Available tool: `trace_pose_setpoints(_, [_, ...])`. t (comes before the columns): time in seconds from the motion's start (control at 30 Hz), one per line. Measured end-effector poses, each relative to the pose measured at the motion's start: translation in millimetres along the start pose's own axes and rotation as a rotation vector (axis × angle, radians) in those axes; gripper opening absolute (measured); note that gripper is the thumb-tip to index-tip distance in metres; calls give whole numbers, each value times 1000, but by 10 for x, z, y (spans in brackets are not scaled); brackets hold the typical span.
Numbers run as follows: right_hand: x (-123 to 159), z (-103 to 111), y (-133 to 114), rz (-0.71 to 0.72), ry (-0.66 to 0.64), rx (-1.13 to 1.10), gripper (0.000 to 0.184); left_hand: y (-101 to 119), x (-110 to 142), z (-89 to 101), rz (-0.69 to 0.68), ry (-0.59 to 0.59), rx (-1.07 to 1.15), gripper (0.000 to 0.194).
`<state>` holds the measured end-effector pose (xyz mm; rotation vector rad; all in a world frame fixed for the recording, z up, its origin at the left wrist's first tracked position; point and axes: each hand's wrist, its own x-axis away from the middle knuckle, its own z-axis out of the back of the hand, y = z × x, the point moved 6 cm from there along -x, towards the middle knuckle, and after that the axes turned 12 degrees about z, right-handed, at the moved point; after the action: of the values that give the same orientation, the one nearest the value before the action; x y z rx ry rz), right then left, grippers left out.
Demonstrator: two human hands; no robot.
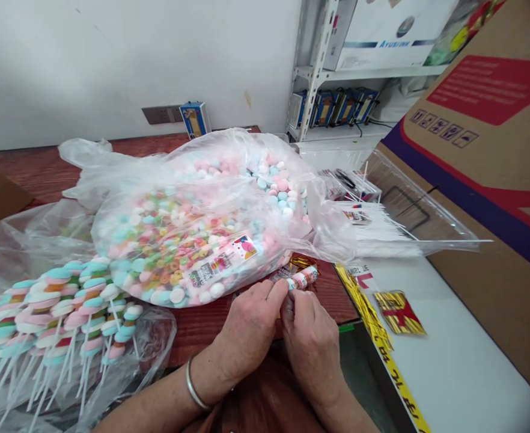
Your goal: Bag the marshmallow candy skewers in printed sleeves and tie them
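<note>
Both hands meet over the front edge of the table. My left hand (251,319), with a silver bangle on its wrist, is closed in a pinch at the lower end of a marshmallow skewer (304,278). Right beside it, my right hand (312,343) is also closed around that lower end. The skewer tilts up to the right, its pastel pieces seemingly in a clear wrapper. My fingers hide its stick. Just behind lie gold twist ties (301,263). A big clear bag of marshmallows and ring candies (188,240) fills the table ahead.
Several finished marshmallow skewers (62,313) lie on plastic at the left. White sticks (373,231) sit in a clear tray at the right, near a cardboard box (485,150). A gold tie pack (400,313) rests on a white surface. Shelves (328,75) stand behind.
</note>
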<state>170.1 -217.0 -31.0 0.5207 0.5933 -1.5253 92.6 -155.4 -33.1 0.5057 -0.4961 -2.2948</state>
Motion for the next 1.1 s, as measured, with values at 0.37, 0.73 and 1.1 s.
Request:
trace_pose_setpoints(0.37, [1, -74, 81, -193, 142, -343, 14, -310, -147, -209, 610, -68, 1114, 6])
trace_pose_setpoints(0.73, [-30, -179, 352, -404, 48, -794, 15, -206, -99, -275, 494, -126, 1311, 16])
trace_pose_setpoints(1.1, [-32, -57, 219, -368, 171, -783, 15, -109, -131, 12, 170, 43, 807, 30])
